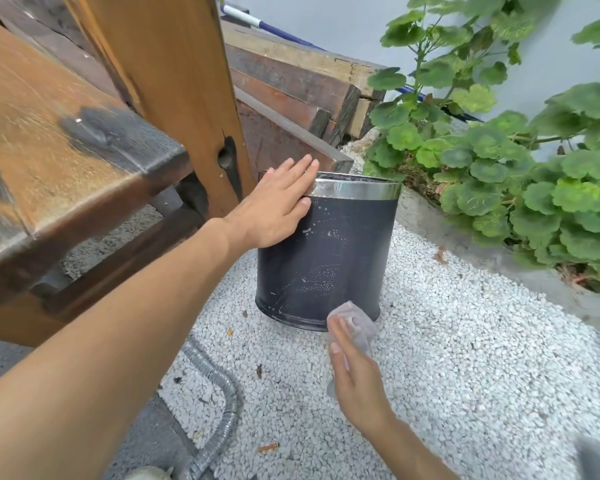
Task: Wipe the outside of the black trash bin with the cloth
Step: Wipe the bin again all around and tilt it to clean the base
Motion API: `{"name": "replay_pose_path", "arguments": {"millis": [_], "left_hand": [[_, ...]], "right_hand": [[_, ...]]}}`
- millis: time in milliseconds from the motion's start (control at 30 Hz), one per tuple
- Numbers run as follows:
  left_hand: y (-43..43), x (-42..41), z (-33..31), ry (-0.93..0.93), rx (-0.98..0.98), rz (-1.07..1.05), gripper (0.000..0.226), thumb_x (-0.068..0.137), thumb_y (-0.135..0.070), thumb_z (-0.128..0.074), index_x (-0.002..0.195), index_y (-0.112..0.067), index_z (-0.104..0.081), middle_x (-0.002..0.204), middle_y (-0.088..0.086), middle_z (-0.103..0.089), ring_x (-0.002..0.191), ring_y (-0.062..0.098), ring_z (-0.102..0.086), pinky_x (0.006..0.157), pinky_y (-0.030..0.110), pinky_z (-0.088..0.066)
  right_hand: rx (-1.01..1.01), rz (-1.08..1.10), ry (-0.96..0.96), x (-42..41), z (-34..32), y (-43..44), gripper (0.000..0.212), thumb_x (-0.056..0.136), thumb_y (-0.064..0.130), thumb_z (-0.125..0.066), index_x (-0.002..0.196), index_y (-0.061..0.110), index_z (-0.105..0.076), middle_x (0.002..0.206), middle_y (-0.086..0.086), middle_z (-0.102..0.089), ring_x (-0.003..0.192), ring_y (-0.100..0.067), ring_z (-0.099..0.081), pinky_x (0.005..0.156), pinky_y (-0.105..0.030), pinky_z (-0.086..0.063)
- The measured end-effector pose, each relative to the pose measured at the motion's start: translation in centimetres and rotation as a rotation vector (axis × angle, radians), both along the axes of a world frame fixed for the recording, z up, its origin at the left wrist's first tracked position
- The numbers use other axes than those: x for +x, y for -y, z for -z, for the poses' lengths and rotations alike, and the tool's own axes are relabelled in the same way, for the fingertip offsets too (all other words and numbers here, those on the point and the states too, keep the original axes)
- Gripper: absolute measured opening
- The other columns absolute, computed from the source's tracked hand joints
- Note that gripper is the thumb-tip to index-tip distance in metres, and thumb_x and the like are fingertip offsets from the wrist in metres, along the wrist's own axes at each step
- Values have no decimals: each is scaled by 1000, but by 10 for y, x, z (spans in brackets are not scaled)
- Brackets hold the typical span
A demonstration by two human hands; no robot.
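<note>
Black trash bin (326, 251) is sitting upright on white gravel (447, 358), just beside a wooden bench (66, 161) on its left and a wooden post (174, 81) behind-left; a chrome band (357, 189) is ringing its top rim. Left hand (274, 206) is lying flat against the bin's upper left side, fingers straight and close together, fingertips reaching over the chrome band, palm pressing on the black wall, gripping nothing. Right hand (354, 368) is reaching in low at the bin's front base, holding a grey cloth (355, 323) bunched under its fingers; the fingers are laid out fairly straight over the cloth, and the cloth is touching or nearly touching the bin's bottom edge, cannot tell which because of blur. White specks and streaks are showing on the black wall, mostly mid-front and lower left. A grey corrugated hose (219, 403) is lying on the ground left of the right hand, curving toward the bottom edge. Stacked dark wooden beams (291, 81) are lying behind the bin. A green leafy plant (499, 161) is growing at right behind a concrete curb (465, 244), near the bin but apart from it. A blue-and-white pole (257, 22) is leaning along the pale wall at top.
</note>
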State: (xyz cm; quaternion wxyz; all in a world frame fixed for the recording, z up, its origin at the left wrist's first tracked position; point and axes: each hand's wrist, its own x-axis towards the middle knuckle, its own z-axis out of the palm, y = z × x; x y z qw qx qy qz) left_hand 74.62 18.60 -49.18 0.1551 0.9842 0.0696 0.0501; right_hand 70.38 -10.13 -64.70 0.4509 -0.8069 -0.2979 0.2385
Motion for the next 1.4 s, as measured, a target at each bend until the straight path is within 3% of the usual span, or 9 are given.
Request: {"name": "replay_pose_path", "arguments": {"millis": [67,200,367,467,667,733,933,1100,1400], "left_hand": [[-2,-1,0,2,1,17,59,106,-35,-25,159,-27,0,167,-8,4,154,16,7,123,40,4],[-8,-5,0,2,19,46,60,106,-36,-24,159,-28,3,167,-8,6,153,16,8,123,40,4],[-10,-11,0,5,33,48,61,106,-35,-25,159,-26,3,167,-6,6,154,20,7,124,43,0],[-10,-13,0,10,36,44,61,106,-33,-26,159,-25,2,167,-5,5,154,21,6,124,44,-2],[-11,-12,0,9,15,35,61,106,-33,-27,159,-26,2,167,-6,5,154,21,6,124,47,-4],[-12,-11,0,12,7,43,60,106,-32,-28,159,-26,0,168,-6,2,154,21,3,124,46,-5],[-14,-12,-1,23,-8,48,59,106,-32,-29,160,-25,-3,168,-5,-3,154,22,-1,124,45,-4],[-11,-12,-1,29,-30,31,60,106,-31,-30,160,-25,-4,168,-4,-3,154,22,0,124,46,-4],[-9,-11,1,11,-46,10,60,106,-32,-29,159,-27,-1,168,-6,0,154,21,3,124,46,-1]], "right_hand": [[62,132,-89,4,-13,-4,43,102,47,-39,144,54,-40,140,4,-61,107,3,-63,81,-2,-45],[292,337,-252,22,-46,-19,36,106,33,-44,137,49,-53,139,38,-45,126,21,-43,111,-19,-33],[439,443,-199,63,-98,-60,34,106,29,-46,137,37,-59,129,38,-53,124,23,-43,101,-4,-31],[455,401,-42,88,-127,-85,40,104,30,-44,142,29,-55,135,31,-51,126,24,-40,99,3,-30],[303,179,234,112,-144,-113,44,108,31,-41,151,24,-44,155,15,-40,144,6,-29,116,-11,-21],[240,93,323,111,-137,-113,45,109,29,-39,153,22,-39,156,20,-27,148,7,-16,112,-2,-11],[193,0,499,107,-120,-106,46,109,20,-39,155,18,-35,149,37,-13,149,6,-9,117,-10,-14],[143,-48,518,95,-100,-95,47,108,16,-42,154,15,-36,160,8,-29,152,-3,-13,121,-18,-15],[64,-112,470,66,-57,-70,48,108,25,-41,156,22,-34,160,17,-22,152,2,-9,119,-12,-8]]}}
